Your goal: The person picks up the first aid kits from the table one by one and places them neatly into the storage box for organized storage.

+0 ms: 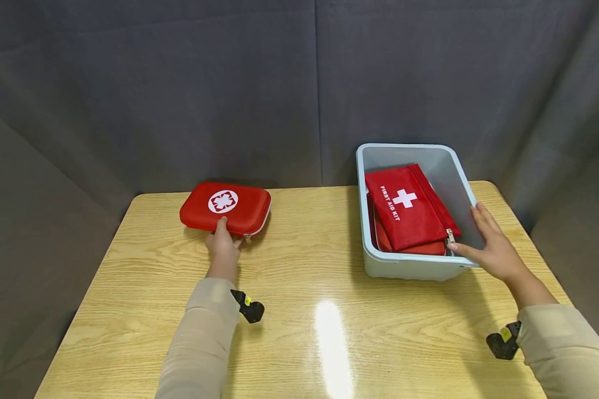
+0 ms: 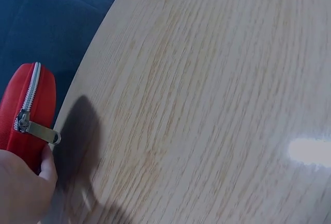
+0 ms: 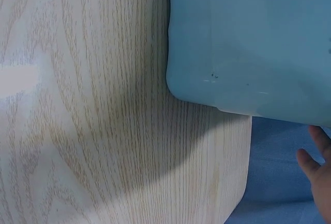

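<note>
At the table's far left is a red hard-shell first aid case (image 1: 252, 206) with a white round emblem. My left hand (image 1: 223, 247) grips its near edge, thumb on top and fingers underneath. A silver zipper (image 2: 32, 92) runs along the case's side in the left wrist view, and a shadow lies on the table beside it. On the right, my right hand (image 1: 499, 252) rests on the near right corner of a light blue bin (image 1: 414, 269), its fingers extended along the rim. Inside the bin, a red first aid pouch (image 1: 419, 221) lies over another red case (image 1: 431, 248).
The wooden table (image 1: 289, 299) has rounded far corners. Dark grey cloth (image 1: 219, 94) hangs behind it and along both sides. A bright light reflection falls on the table's middle front.
</note>
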Motion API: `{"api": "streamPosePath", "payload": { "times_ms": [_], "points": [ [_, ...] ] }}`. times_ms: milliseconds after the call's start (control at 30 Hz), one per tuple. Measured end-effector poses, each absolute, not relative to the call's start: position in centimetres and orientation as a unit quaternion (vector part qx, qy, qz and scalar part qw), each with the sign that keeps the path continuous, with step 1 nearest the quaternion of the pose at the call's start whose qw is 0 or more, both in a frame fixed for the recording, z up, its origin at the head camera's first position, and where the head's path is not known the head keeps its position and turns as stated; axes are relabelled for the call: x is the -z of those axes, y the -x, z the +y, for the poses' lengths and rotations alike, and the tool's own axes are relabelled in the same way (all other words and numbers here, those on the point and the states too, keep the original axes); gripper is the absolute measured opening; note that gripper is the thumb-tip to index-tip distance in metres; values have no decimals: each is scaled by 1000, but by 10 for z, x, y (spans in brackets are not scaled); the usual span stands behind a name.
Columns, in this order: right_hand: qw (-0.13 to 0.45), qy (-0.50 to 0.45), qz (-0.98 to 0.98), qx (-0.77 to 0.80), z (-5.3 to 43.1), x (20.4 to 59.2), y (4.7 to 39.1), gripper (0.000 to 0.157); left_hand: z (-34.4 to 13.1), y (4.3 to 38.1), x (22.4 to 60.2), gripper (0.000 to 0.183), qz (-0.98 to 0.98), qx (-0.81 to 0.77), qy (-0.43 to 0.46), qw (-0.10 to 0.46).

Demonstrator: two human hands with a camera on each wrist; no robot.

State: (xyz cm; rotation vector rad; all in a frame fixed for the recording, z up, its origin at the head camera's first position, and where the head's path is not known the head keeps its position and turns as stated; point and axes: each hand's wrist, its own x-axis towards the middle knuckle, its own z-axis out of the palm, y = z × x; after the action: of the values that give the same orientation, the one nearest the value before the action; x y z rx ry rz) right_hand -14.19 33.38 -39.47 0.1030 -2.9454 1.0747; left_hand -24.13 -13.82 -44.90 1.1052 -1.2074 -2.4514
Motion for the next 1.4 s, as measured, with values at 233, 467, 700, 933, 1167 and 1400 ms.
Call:
{"api": "streamPosePath", "payload": {
  "times_ms": [233, 467, 700, 933, 1167, 1400],
  "points": [
    [5, -32, -939, -343, 332, 396, 145, 93, -138, 241, 447, 43, -420, 827, -366, 80],
    [1, -25, -942, -335, 331, 395, 147, 94, -139, 241, 447, 41, -444, 819, -357, 65],
    [0, -29, -940, -341, 332, 396, 147, 93, -137, 239, 443, 39, -459, 815, -350, 47],
    [4, -31, -940, -340, 331, 394, 147, 93, -135, 241, 438, 40, -469, 813, -344, 30],
    [1, -27, -939, -343, 331, 395, 148, 94, -132, 241, 435, 31, -474, 814, -334, 30],
    [5, -28, -941, -338, 331, 396, 149, 94, -129, 240, 430, 22, -487, 815, -313, 23]
  ]
}}
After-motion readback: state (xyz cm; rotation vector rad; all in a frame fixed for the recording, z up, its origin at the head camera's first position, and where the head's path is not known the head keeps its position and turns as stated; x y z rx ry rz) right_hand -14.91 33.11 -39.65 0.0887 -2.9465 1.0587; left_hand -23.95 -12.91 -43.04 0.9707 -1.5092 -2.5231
